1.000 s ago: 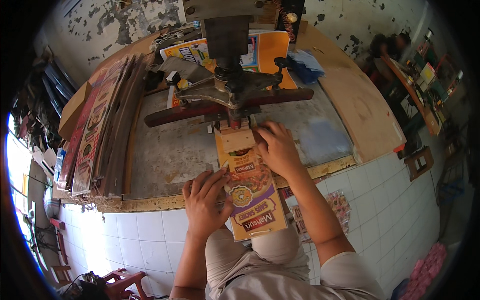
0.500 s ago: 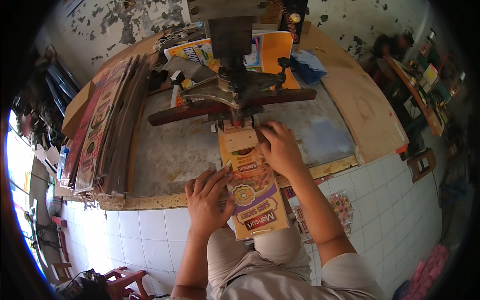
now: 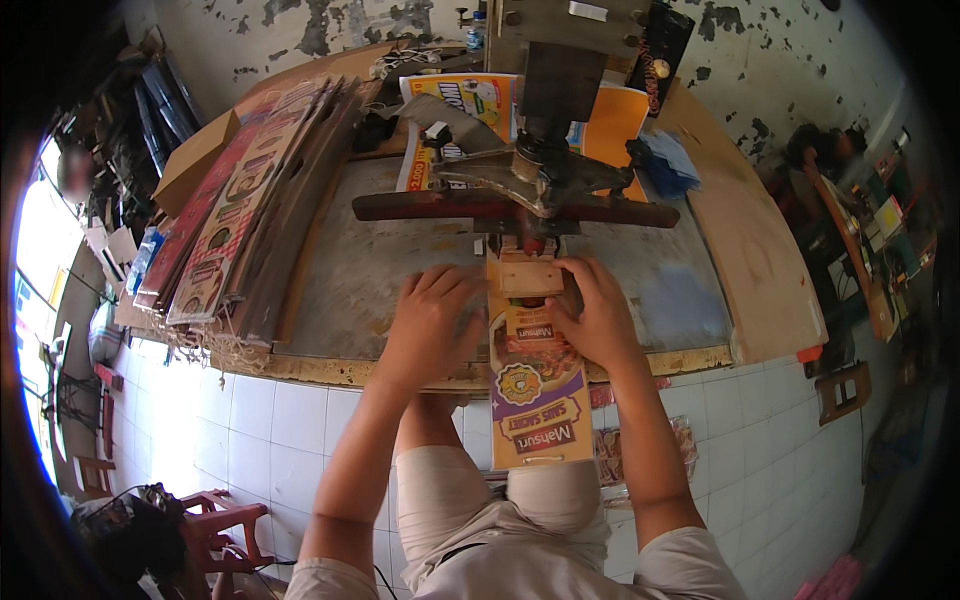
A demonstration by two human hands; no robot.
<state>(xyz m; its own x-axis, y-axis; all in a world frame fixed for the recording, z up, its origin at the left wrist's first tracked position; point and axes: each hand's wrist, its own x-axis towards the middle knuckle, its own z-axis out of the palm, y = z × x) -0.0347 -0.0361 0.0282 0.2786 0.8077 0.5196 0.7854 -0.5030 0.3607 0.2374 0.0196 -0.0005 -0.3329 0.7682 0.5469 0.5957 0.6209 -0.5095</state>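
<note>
A long yellow and purple printed card (image 3: pixel 540 375) lies under the press, its near end jutting past the table edge over my lap. On its far part sits a small wooden block (image 3: pixel 532 279), below the press's screw foot. My right hand (image 3: pixel 605 320) is at the block's right end, index finger against it and thumb near its lower corner over the card; the other fingers are curled. Left of the card, my left hand (image 3: pixel 430 325) hovers with fingers stretched out and slightly blurred, holding nothing. The metal press (image 3: pixel 535 180) with its long crossbar stands above the block.
Stacked long printed boards (image 3: pixel 230 215) stand along the table's left side. Behind the press lie orange and yellow printed sheets (image 3: pixel 610 130) and a blue bundle (image 3: pixel 668 165). A red plastic stool (image 3: pixel 225 520) is on the floor at left. More printed sheets (image 3: pixel 665 450) hang below the table, right.
My left hand has come off the card's left edge and moved away from it, up over the table. My right hand stays beside the block. The whole view has shifted.
</note>
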